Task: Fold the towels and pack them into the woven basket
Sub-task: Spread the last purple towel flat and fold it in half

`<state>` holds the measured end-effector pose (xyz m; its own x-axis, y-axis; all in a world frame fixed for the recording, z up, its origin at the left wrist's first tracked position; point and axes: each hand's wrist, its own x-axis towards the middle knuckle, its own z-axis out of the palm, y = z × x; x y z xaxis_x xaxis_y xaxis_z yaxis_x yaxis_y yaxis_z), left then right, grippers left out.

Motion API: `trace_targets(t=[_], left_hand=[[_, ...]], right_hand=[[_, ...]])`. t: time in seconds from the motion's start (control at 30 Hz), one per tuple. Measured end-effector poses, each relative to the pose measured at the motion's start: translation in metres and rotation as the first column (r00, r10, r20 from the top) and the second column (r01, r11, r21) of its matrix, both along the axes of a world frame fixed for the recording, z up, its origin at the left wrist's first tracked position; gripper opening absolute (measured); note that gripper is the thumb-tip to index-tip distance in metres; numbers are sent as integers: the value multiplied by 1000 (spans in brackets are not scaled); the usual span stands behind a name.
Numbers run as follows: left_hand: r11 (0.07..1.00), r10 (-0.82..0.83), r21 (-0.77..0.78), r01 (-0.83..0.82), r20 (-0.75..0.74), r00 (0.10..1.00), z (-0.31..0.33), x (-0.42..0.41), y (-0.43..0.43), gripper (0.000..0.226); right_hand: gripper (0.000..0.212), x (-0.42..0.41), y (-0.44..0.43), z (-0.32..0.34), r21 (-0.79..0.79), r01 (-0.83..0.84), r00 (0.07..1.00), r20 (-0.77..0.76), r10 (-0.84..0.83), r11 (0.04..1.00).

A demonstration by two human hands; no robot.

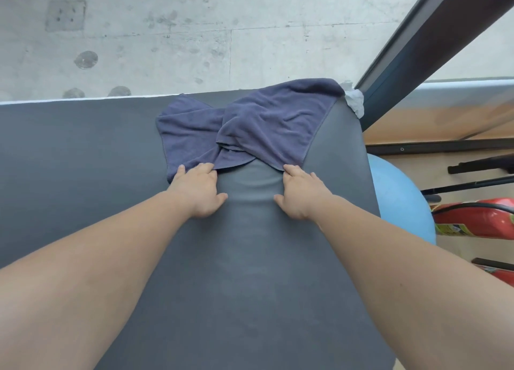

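We start with the padded table (250,258). Its grey cover is smooth and narrows toward the far right corner, so cloth dragged across it may slide rather than spread.

The towel (264,125), dark blue, lies bunched at the far end. One half is twisted over the other, and its far edge lies along the table's rim. We judge that a sideways pull could tip that edge off the corner, toward the blue ball (400,202) beside the table.

The woven basket is not in view. Its place must be found before packing.

The left hand (199,191) rests with its fingers on the towel's near left edge, thumb splayed on the pad. The right hand (301,197) meets the near right corner in the same way. No pinch shows on either hand; both lie flat and unclenched. Pressing alone may carry the twist into the fold, so the overlapped layer needs freeing first.

A small white cloth (354,102) sits at the far corner, touching the towel. It could be swept up with the towel.
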<state>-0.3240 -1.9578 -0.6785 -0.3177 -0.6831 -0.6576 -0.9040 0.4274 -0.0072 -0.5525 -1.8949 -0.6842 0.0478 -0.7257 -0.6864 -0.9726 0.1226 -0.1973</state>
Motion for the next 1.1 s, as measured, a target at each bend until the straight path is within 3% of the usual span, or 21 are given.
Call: trace_targets(t=[0.1, 0.23, 0.5, 0.7, 0.83, 0.9, 1.1], left_hand=[[998, 64, 27, -62, -100, 993, 22, 8, 27, 52], [946, 313, -8, -324, -231, 921, 56, 33, 94, 43], [795, 537, -50, -605, -407, 739, 122, 100, 200, 19], [814, 494, 18, -581, -549, 674, 158, 160, 243, 30], [808, 530, 107, -580, -562, 635, 170, 205, 285, 34], [808, 536, 104, -579, -535, 652, 173, 224, 310, 32], [821, 488, -6, -570, -511, 708, 193, 263, 344, 31]], right_hand=[[52, 2, 23, 19, 75, 41, 997, 60, -46, 996], [41, 5, 91, 33, 118, 85, 992, 87, -96, 989], [46, 27, 199, 102, 55, 224, 960, 157, -230, 973], [30, 73, 266, 135, -103, 346, 930, 171, -326, 933], [16, 112, 320, 159, -335, 486, 874, 200, -443, 807], [20, 127, 345, 175, -378, 545, 837, 187, -515, 748], [19, 129, 389, 205, -450, 548, 832, 206, -515, 705]])
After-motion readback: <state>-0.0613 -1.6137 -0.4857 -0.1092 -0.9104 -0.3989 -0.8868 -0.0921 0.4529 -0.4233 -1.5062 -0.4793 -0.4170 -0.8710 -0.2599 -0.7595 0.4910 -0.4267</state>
